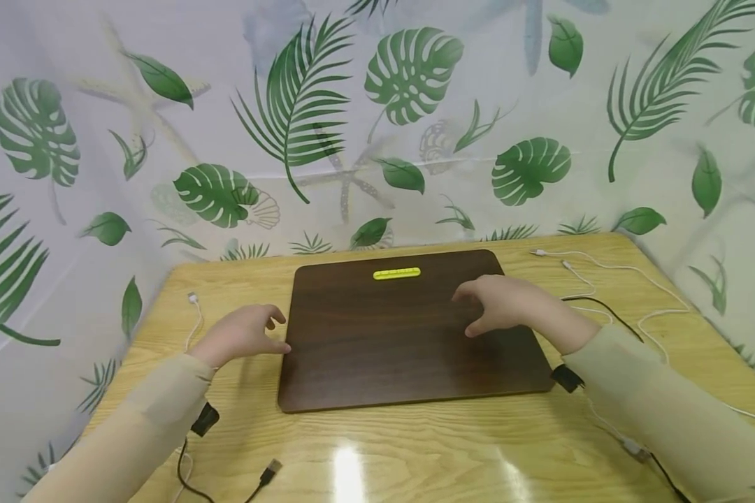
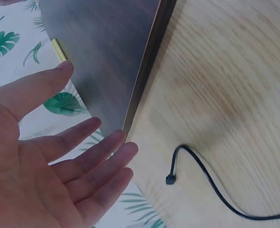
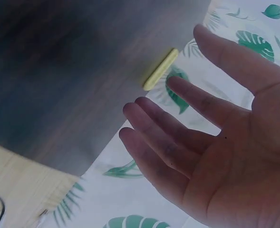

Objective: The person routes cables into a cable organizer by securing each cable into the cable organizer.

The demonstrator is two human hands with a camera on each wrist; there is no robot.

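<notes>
One leaf-printed wall covering [image 1: 453, 230] rises beyond both grips, the broadest thing about them. Below them spreads the wood-grain worktop [image 1: 314, 447], which carries the rest. Between and under the grips a dark brown board [image 1: 365, 342] lies flat, probably set there so that either side falls within easy reach.

The left grip [image 1: 242, 335] hangs at the board's near-left edge, fingers and thumb apart with nothing between them; whether the thumb touches the edge, I cannot tell. The right grip [image 1: 500, 304] hovers above the board's right part, its digits likewise apart and holding nothing.

Out to the right of the right grip, a white cable [image 1: 635, 269] curves over the wood, perhaps laid aside to keep off the board. Nearer the person than the left grip lies a black plug [image 1: 268, 474]. Smallest, a yellow strip [image 1: 397, 274] rests beyond and between both grips, by the board's far edge, maybe so neither covers it.
</notes>
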